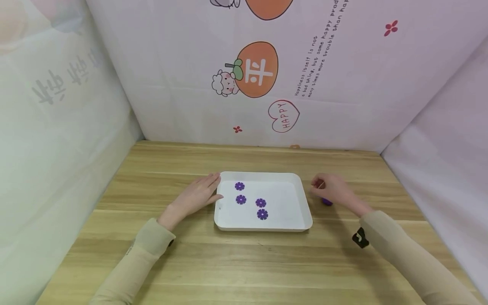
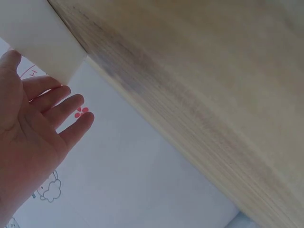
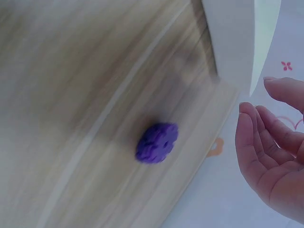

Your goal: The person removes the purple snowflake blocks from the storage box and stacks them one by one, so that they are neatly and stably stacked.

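A white tray (image 1: 284, 203) lies on the table with several purple snowflake discs (image 1: 241, 199) flat inside it, toward its left and middle. My left hand (image 1: 194, 195) rests against the tray's left rim, its fingers extended and thumb spread; the left wrist view shows the fingers at the tray's edge (image 2: 42, 42). To the right of the tray is my right hand (image 1: 334, 189), its fingers loosely curved. A gap shows between thumb and fingertips in the right wrist view, with nothing held there. Near it, a small stack of purple snowflake discs (image 3: 156, 143) sits on the table, partly hidden by the hand in the head view.
The wooden table (image 1: 236, 262) extends around the tray. Printed white sheeting (image 1: 183, 84) stands behind it, with further white sheets on the left (image 1: 65, 140) and right (image 1: 442, 127). A small black object (image 1: 360, 238) shows beside the right cuff.
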Demonstrator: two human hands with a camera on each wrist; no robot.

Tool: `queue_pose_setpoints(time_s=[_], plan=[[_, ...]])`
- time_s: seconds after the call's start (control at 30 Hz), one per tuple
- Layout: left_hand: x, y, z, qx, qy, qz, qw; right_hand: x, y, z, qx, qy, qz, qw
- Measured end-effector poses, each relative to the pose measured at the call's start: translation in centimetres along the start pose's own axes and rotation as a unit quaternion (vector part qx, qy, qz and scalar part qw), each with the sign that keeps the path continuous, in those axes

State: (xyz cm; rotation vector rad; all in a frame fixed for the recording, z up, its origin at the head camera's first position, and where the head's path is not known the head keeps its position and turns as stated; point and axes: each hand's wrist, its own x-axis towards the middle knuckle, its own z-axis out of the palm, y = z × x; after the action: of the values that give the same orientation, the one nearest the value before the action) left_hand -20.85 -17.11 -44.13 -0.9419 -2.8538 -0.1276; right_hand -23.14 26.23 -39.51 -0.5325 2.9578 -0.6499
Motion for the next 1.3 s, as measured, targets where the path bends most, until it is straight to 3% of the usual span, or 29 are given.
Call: queue_pose_setpoints(time_s=[0.33,0.63,0.97,1.3], plan=[[0.0,0.2,-0.2,0.003,0.004,0.0,1.0,1.4,-2.6,0.9,-0.005,-0.005,-0.038,0.9993],[0.1,0.2,-0.1,0.008,0.007,0.001,0.9999,2.6,-4.5,1.9,0.001,-0.036,-0.035,0.9987],[0.0,0.1,0.1,0.005,-0.001,-0.004,1.0,3.4,-5.7,3.1,0.007,-0.056,-0.091,0.9943],[0.0,0.0,0.2,0.004,-0.003,-0.005,1.0,4.0,-7.5,4.0,0.027,-0.09,-0.096,0.9909]])
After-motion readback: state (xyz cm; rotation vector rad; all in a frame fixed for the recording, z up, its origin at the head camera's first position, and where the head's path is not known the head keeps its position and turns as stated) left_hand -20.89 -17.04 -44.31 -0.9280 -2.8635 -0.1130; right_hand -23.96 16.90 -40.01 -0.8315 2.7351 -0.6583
